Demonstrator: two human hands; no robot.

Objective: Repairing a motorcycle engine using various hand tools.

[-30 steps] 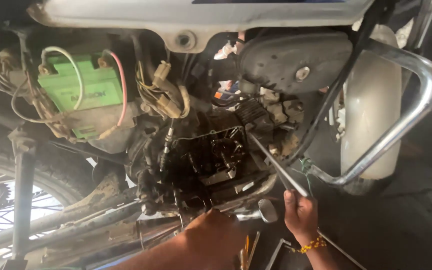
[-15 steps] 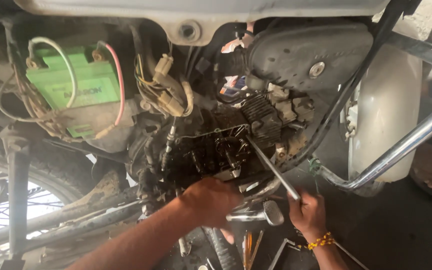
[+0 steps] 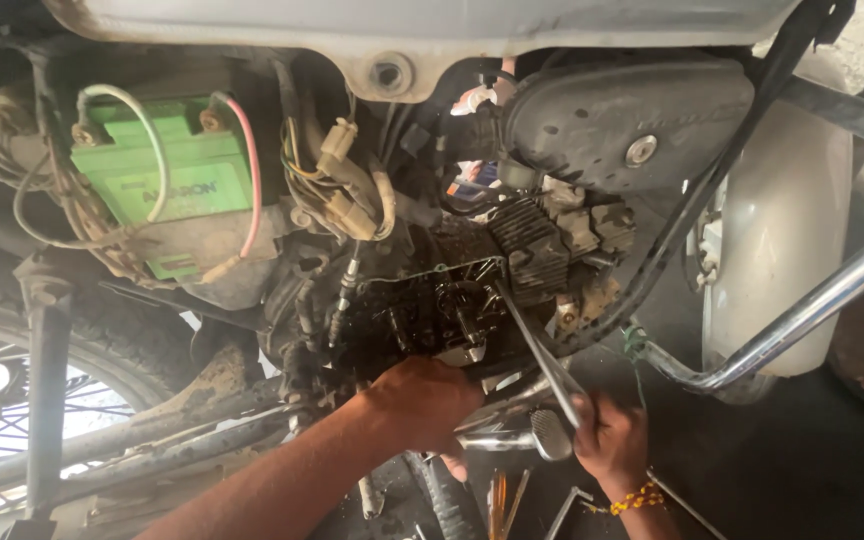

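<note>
A motorcycle's open, oily engine (image 3: 452, 310) fills the middle of the view, its finned cylinder (image 3: 537, 250) to the right. My left hand (image 3: 422, 400) presses against the underside of the engine, fingers curled there; what it grips is hidden. My right hand (image 3: 612, 440) is closed round the handle of a long metal tool (image 3: 537, 350) whose tip reaches up into the engine opening. A chrome foot lever (image 3: 522, 438) sticks out between my two hands.
A green battery (image 3: 167, 185) with white and pink wires sits upper left, beside a cluster of connectors (image 3: 347, 195). A chrome crash guard (image 3: 812, 310) curves at the right by the pale fender (image 3: 782, 220). Loose tools (image 3: 507, 500) lie on the floor below. A spoked wheel (image 3: 12, 400) shows lower left.
My left hand has risen from the bottom edge up to the underside of the engine. My right hand has stayed on the long tool. The view has shifted slightly.
</note>
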